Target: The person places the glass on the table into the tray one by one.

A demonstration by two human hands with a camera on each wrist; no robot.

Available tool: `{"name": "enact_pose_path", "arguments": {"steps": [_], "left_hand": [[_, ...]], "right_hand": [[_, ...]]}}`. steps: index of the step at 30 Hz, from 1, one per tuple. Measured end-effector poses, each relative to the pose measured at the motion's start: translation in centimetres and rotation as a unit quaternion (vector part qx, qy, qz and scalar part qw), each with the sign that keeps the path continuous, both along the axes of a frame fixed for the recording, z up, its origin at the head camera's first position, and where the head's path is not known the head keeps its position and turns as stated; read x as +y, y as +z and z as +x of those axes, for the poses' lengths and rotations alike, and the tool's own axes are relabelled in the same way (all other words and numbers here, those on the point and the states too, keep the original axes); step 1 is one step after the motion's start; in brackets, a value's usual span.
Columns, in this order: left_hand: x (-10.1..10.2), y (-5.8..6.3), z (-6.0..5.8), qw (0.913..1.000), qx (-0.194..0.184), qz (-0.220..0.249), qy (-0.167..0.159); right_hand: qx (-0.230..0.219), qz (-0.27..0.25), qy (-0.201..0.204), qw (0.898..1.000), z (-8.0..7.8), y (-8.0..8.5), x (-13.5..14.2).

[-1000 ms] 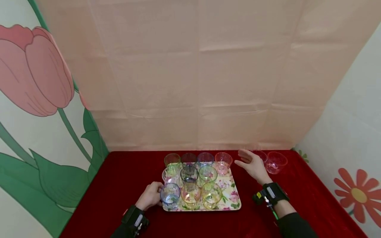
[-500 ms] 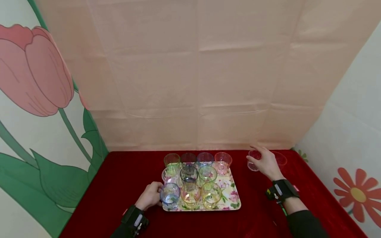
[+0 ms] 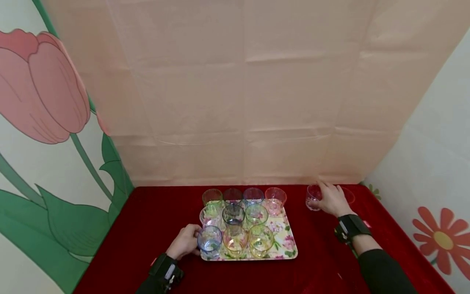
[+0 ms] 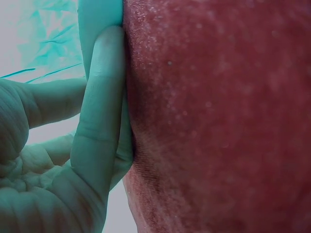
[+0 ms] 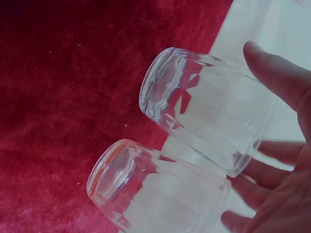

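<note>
A floral rectangular tray point(image 3: 280, 241) carries rows of tinted drinking glasses, several in the back row. My left hand point(image 3: 183, 242) grips the tray's left edge beside the blue glass point(image 3: 209, 241); in the left wrist view a finger point(image 4: 99, 111) lies straight along the pale rim, close over the cloth. Right of the tray, my right hand point(image 3: 333, 199) reaches over two reddish-looking glasses. The nearer glass point(image 3: 312, 200) shows left of the fingers, the farther glass point(image 3: 349, 196) is partly hidden behind the hand. In the right wrist view the thumb point(image 5: 274, 73) is spread away, with fingers behind the glass rims.
Dark red velvet cloth point(image 3: 147, 220) covers the table. A beige sheet point(image 3: 238, 102) hangs along its back edge, close behind the two right glasses. Walls painted with flowers stand left and right. A pink glass point(image 3: 275, 201) sits at the tray's back right corner.
My right hand has moved right from near the tray's back corner, past the nearer glass, to a place between the two glasses. The left hand and the tray stay put.
</note>
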State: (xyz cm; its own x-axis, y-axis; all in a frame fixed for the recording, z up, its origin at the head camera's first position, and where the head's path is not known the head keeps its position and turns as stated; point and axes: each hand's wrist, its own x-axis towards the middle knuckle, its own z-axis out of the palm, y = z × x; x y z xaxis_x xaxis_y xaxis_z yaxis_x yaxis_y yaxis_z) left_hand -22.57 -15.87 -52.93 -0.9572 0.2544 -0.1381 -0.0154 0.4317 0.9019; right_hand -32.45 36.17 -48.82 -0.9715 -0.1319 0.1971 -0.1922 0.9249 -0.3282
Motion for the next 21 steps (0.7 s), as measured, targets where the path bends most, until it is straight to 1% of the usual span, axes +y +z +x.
{"name": "enact_pose_path", "arguments": {"steps": [3, 6, 14, 17, 21], "left_hand": [[0.01, -0.05, -0.02, 1.0000, 0.000, 0.001, -0.002], [0.02, -0.04, -0.01, 1.0000, 0.000, 0.000, -0.002], [-0.01, -0.02, 0.00, 1.0000, -0.005, 0.001, -0.001], [-0.01, -0.04, 0.08, 1.0000, -0.008, 0.001, -0.003], [0.01, -0.02, 0.05, 1.0000, -0.003, 0.001, -0.005]], "right_hand": [[-0.013, 0.004, -0.013, 1.000, -0.27, -0.10, 0.16], [-0.016, -0.001, -0.019, 1.000, -0.50, -0.25, 0.22], [0.008, -0.026, -0.016, 0.999, -0.65, -0.68, 0.11], [0.004, -0.052, -0.022, 0.998, -0.61, -0.86, -0.16], [0.004, -0.099, -0.032, 0.995, -0.57, -0.65, -0.72]]}}
